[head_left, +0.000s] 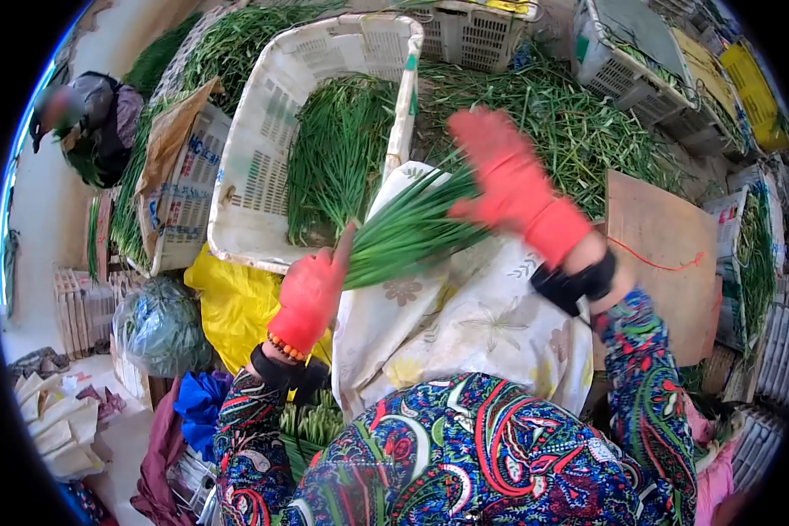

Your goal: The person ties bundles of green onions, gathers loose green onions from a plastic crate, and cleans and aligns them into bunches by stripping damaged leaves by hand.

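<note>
My left hand (311, 294), in a red glove, is closed round one end of a bunch of long green chives (412, 228). The leaves fan out to the right over my lap, which a pale flowered cloth (491, 337) covers. Above the leaf ends my right hand (504, 175), also red-gloved and blurred by motion, is spread with thumb and fingers apart. Whether it touches the leaves I cannot tell. Just beyond my left hand, more chives (337, 149) lie inside a white plastic crate (237, 206).
Loose green leaves (552, 123) litter the floor ahead. Several crates (631, 74) stand at the back right, and a brown board (662, 263) is right of my lap. A yellow bag (228, 302) and a clear bag (162, 324) lie left. Another person (101, 123) is at far left.
</note>
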A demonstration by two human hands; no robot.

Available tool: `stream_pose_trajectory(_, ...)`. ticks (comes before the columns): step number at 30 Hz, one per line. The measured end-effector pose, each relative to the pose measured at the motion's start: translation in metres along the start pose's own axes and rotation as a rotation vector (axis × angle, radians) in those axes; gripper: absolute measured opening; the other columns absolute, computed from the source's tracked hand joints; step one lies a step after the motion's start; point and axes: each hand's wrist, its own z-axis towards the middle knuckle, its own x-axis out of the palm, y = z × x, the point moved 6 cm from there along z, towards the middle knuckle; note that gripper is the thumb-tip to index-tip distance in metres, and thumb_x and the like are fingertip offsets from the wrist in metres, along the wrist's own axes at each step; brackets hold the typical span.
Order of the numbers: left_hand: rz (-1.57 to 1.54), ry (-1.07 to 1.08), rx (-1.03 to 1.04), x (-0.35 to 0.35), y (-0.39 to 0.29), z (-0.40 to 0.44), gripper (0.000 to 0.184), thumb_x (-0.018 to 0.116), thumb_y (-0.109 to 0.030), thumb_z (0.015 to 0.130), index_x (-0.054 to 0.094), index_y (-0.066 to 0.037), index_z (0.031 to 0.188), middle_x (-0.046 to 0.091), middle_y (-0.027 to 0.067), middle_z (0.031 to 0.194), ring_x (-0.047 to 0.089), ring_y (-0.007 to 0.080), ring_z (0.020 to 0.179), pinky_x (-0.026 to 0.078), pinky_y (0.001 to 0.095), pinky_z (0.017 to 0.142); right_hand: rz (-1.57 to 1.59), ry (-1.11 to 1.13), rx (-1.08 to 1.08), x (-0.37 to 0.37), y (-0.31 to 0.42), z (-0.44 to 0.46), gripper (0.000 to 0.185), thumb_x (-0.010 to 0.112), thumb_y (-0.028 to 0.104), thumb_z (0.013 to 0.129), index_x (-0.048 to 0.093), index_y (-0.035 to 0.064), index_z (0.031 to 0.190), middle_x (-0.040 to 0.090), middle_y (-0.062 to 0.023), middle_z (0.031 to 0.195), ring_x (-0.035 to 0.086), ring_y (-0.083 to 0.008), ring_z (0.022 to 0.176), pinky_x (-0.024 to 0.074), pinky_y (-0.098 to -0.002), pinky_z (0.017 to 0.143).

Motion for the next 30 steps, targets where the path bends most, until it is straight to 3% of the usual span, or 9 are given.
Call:
stream_pose_trajectory(2,0.021,-0.017,0.04,-0.002,-0.001,0.0,0.073,0.049,0.001,0.068,0.026,-0.014,0.136,0.056,0.0134,0.081,0.057,0.0321,0.065,0.047,0.0423,0.056,0.253,0.475,0.067,0.017,0.07,0.001,0.1,0.074,0.04,0.053,0.027,0.0076,0.134,0.026,-0.0192,0.137,0.021,-0.0365,0.128,0.0168,-0.0467,0.105)
stream_pose_trajectory(3,0.095,-0.062,0.091,-0.004,-0.004,-0.001,0.07,0.055,-0.004,0.068,0.03,-0.011,0.133,0.056,0.0123,0.082,0.058,0.0279,0.066,0.049,0.0378,0.055,0.312,0.294,-0.222,0.058,0.086,-0.01,0.106,0.075,0.04,0.053,0.019,0.009,0.137,0.023,-0.0185,0.138,0.02,-0.0363,0.129,0.0171,-0.0489,0.104)
stream_pose_trajectory(8,0.091,-0.154,0.167,-0.011,0.009,-0.019,0.062,0.052,-0.005,0.069,0.038,-0.012,0.129,0.055,0.0105,0.085,0.055,0.0275,0.065,0.046,0.0367,0.056,0.193,0.324,-0.244,0.103,0.107,-0.001,0.11,0.075,0.032,0.054,0.008,0.0165,0.14,0.021,-0.0172,0.14,0.02,-0.0357,0.129,0.0194,-0.0503,0.103)
stream_pose_trajectory(13,0.031,-0.248,0.188,-0.012,0.01,-0.03,0.059,0.051,-0.004,0.069,0.042,-0.013,0.127,0.055,0.0087,0.083,0.055,0.0262,0.065,0.045,0.0363,0.056,0.335,0.503,-0.216,0.123,0.087,-0.005,0.095,0.07,0.025,0.062,0.013,0.0167,0.139,0.059,-0.015,0.081,0.056,-0.0332,0.086,0.0445,-0.0397,0.078)
stream_pose_trajectory(17,-0.047,-0.206,0.152,-0.02,0.007,-0.027,0.06,0.05,-0.003,0.069,0.043,-0.013,0.127,0.056,0.0089,0.089,0.054,0.0279,0.072,0.045,0.0377,0.062,0.243,0.56,-0.206,0.114,0.081,-0.007,0.085,0.068,0.025,0.064,0.023,0.0143,0.136,0.059,-0.0137,0.077,0.058,-0.0318,0.067,0.0468,-0.0412,0.063)
stream_pose_trajectory(21,-0.165,-0.507,0.243,-0.062,0.003,-0.013,0.064,0.054,-0.001,0.067,0.042,-0.015,0.128,0.056,0.0071,0.08,0.055,0.0258,0.067,0.045,0.0365,0.06,0.001,0.407,-0.167,0.049,0.078,-0.009,0.076,0.063,0.022,0.067,0.028,0.0092,0.133,0.059,-0.0116,0.072,0.058,-0.0303,0.064,0.0459,-0.04,0.056)
stream_pose_trajectory(24,-0.088,-0.344,-0.14,-0.038,0.065,-0.001,0.062,0.057,-0.001,0.07,0.042,-0.016,0.128,0.057,0.0067,0.073,0.055,0.0254,0.063,0.045,0.0338,0.059,-0.213,0.14,-0.147,-0.017,0.05,-0.022,0.066,0.057,0.015,0.066,0.037,0.0038,0.128,0.057,-0.0085,0.067,0.057,-0.0276,0.057,0.044,-0.0395,0.05)
stream_pose_trajectory(26,-0.386,-0.645,-0.16,-0.04,0.107,-0.007,0.058,0.057,-0.002,0.076,0.041,-0.017,0.129,0.057,0.0064,0.067,0.054,0.0227,0.059,0.045,0.0312,0.059,-0.359,0.009,0.017,-0.073,0.019,-0.04,0.066,0.058,0.017,0.068,0.037,0.0071,0.129,0.056,-0.0093,0.066,0.056,-0.0287,0.057,0.0438,-0.0396,0.05)
stream_pose_trajectory(30,-0.524,-0.553,-0.212,-0.032,0.113,-0.013,0.057,0.055,-0.001,0.078,0.04,-0.019,0.13,0.058,0.0062,0.076,0.055,0.0174,0.068,0.045,0.0309,0.064,-0.515,-0.119,0.559,-0.172,-0.036,-0.116,0.069,0.065,0.014,0.067,0.038,0.0224,0.13,0.062,-0.0141,0.086,0.059,-0.0343,0.073,0.0471,-0.0386,0.061)
